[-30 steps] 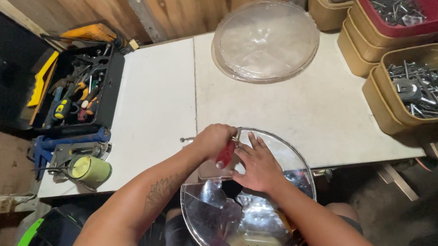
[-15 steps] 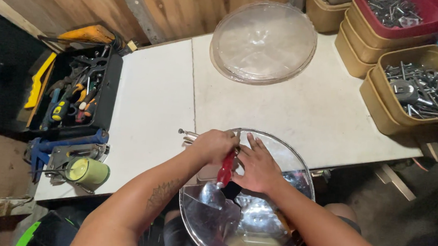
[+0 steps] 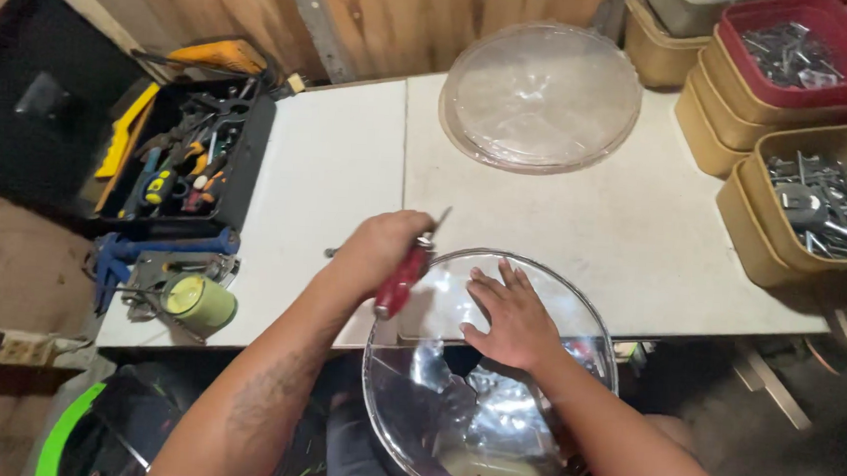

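A person works over a white rectangular tabletop with two bare hands and two clear domed plastic covers. The left hand is clamped around a red-handled screwdriver, its metal shaft pointing up and away just past the knuckles, at the far rim of the nearer clear domed plastic cover, which overhangs the near table edge above the person's lap. The right hand lies flat on that cover with fingers spread apart, gripping nothing and pressing the dome steady. The step in hand appears to be work with the tool at the cover's rim; the next move would seem to call for a steady bracing hand and a careful tip placement, since the fastening point itself is hidden by the left hand. The second clear domed plastic cover rests alone at the far edge of the table. One black open toolbox of assorted hand tools stands to the left, with one pale green cylindrical can in front of it. Several tan plastic bins and one red plastic bin, holding metal hardware, are stacked at the right.
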